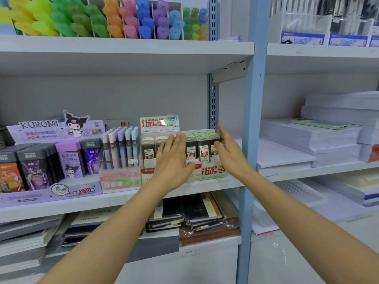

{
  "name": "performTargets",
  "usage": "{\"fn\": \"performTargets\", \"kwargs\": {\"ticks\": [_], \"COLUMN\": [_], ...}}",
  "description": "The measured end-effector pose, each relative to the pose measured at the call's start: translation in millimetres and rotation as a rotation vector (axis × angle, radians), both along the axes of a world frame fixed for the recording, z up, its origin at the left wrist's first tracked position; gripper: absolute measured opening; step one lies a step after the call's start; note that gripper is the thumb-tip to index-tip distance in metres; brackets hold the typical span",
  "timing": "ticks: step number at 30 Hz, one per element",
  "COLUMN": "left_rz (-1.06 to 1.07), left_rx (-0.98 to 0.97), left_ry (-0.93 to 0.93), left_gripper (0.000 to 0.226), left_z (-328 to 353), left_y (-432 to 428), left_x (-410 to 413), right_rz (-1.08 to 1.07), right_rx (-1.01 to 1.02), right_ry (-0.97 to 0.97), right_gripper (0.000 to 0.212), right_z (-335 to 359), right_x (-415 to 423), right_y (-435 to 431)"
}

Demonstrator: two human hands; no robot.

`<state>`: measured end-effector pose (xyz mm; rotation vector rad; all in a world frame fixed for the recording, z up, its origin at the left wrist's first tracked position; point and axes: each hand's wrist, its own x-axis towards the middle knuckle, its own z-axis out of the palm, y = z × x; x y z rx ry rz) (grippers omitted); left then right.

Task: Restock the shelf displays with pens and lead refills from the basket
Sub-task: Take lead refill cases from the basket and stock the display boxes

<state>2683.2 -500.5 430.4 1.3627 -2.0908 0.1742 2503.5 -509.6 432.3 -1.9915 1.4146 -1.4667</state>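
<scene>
Middle shelf (pixel 123 198), white painted board: cardboard display boxes in row. Green lead-refill display (pixel 207 171) right of centre, long axis left-right, slim plastic refill cases (pixel 202 149) upright inside, glossy labels. Left hand (pixel 171 162) flat, fingers spread, before cream display (pixel 148 152). Right hand (pixel 229 152) open at green box's right end, nearer; holds nothing. Basket not in view.

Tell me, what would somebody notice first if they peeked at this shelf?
Probably the two bare hands in the middle, the left hand and right hand, spread open around the green lead refill box on the middle shelf. Next, the rainbow highlighters on the top shelf, and the purple Kuromi display on the left.
</scene>
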Motion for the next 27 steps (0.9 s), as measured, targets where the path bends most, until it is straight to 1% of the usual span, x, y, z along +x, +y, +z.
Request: {"fn": "performTargets", "kwargs": {"ticks": [2,5,8,12,13,15,17,19,21,23,25,27], "left_rz": [0.003,0.066,0.123,0.073,0.056,0.077,0.171,0.304,0.402,0.468,0.494,0.427], "left_rx": [-0.045,-0.143,-0.124,-0.123,-0.123,-0.156,-0.240,-0.329,-0.359,-0.312,-0.242,-0.219], "left_ry": [0.028,-0.016,-0.033,-0.053,-0.043,-0.041,-0.069,-0.107,-0.099,-0.070,-0.080,-0.092], "left_gripper": [0.081,0.077,0.073,0.073,0.073,0.073,0.072,0.070,0.068,0.067,0.067,0.067], "left_z": [-2,-6,-7,-5,-3,-3,-4,-4,-1,3,5,6], "left_y": [0,0,0,1,3,8,14,20,21,16,9,4], "left_x": [3,9,11,12,15,25,41,60,80,99,115,126], "right_rz": [-0.011,-0.005,0.056,0.067,0.050,-0.015,-0.028,0.002,0.015,-0.017,-0.052,-0.071], "right_rx": [-0.019,0.002,0.062,0.066,0.049,-0.047,-0.181,-0.270,-0.274,-0.232,-0.188,-0.165], "right_ry": [-0.004,-0.021,-0.088,-0.079,-0.033,0.092,0.214,0.404,0.596,0.733,0.797,0.799], "right_gripper": [0.051,0.053,0.054,0.052,0.053,0.053,0.050,0.051,0.054,0.055,0.052,0.048], "right_z": [4,13,18,15,16,19,25,29,32,31,31,33], "right_x": [-5,-6,5,9,7,5,16,41,69,90,100,104], "right_y": [-2,-7,-11,-17,-16,-14,-12,-8,-9,-12,-14,-12]}}
